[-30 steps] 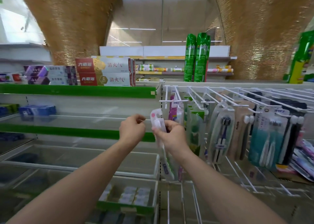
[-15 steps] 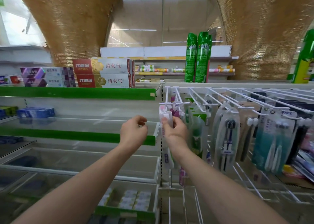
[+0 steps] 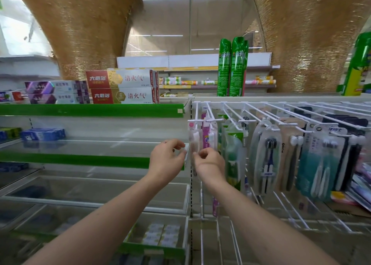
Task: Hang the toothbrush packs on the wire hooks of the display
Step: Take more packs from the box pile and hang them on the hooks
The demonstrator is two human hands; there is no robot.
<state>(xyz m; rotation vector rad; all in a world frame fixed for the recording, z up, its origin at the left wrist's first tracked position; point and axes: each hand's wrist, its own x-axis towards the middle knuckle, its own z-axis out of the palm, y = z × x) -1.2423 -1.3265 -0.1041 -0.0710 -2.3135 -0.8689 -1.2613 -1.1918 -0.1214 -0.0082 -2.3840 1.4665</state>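
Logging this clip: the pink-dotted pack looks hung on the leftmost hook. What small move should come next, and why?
Probably draw both hands back to fetch another pack. The pink-dotted pack hangs from the leftmost wire hook. The left hand is apart from it, fingers loosely curled and holding nothing. The right hand sits beside its lower part; whether it touches the pack is unclear.

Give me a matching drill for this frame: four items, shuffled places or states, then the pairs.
Items:
1. white toothbrush pack
2. green spray cans
3. red toothpaste boxes
4. left hand

Places or states:
A. stacked on the top green-edged shelf
B. hanging on the leftmost wire hook
C. fingers loosely curled, holding nothing
D. upright on top of the display, behind the hooks

Pairs: 1-B, 2-D, 3-A, 4-C
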